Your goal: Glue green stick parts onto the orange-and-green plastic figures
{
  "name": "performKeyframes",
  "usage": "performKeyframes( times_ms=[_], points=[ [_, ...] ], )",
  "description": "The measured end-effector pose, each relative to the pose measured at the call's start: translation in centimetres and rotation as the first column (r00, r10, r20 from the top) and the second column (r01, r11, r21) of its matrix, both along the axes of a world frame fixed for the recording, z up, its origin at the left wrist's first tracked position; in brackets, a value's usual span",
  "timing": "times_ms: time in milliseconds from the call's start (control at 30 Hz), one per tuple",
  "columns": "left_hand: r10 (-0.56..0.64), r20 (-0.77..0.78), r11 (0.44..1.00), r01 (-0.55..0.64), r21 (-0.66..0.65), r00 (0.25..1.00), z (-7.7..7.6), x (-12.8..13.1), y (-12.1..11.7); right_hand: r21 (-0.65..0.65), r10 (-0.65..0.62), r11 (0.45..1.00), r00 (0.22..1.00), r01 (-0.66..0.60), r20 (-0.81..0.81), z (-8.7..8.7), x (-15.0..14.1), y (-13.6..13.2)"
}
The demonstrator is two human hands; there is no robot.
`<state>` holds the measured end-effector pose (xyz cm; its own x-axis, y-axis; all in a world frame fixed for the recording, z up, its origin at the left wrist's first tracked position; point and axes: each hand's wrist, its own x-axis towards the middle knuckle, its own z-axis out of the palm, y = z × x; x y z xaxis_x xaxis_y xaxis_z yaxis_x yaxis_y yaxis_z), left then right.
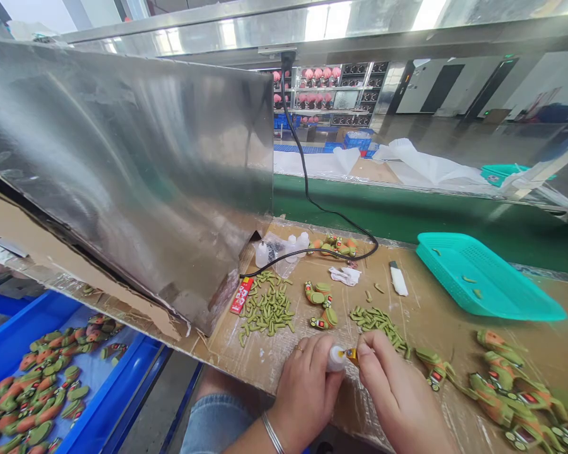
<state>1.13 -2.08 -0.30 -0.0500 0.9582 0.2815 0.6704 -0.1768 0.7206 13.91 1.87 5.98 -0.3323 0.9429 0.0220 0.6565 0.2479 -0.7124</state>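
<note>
My left hand (307, 378) is closed around a small white squeeze bottle (336, 358), its tip pointing right. Pinched in my right hand (390, 388) is a small yellow piece (351, 356) at the bottle's tip; its kind is hard to make out. Beyond the hands lie a pile of small green curved pieces (269, 306) on the left and a second green pile (381, 325) near my right hand. A few green and orange toy figures (324, 318) lie between the piles. More such figures (515, 394) are grouped to the right of my right hand.
A teal basket (492, 277) with a few green pieces stands at right. A metal panel (146, 176) rises at left. A black cable (307, 189) hangs onto the cardboard-covered table (407, 252). A blue bin (123, 403) holds figures. White bottles (262, 253) and a white-handled tool (398, 280) lie behind.
</note>
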Motion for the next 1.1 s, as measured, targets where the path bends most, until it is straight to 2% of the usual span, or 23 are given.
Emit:
performKeyframes(
  times_ms=[667,1100],
  points=[
    [0.012,-0.004,1.000,-0.012,0.016,1.000,0.18,-0.01,0.04,0.054,-0.004,0.999,1.000,0.003,0.010,-0.17,-0.10,0.08],
    [0.002,-0.029,0.999,-0.003,-0.032,1.000,0.14,-0.05,0.08,0.054,0.007,0.998,0.999,-0.009,0.047,-0.13,-0.10,0.06]
  ],
)
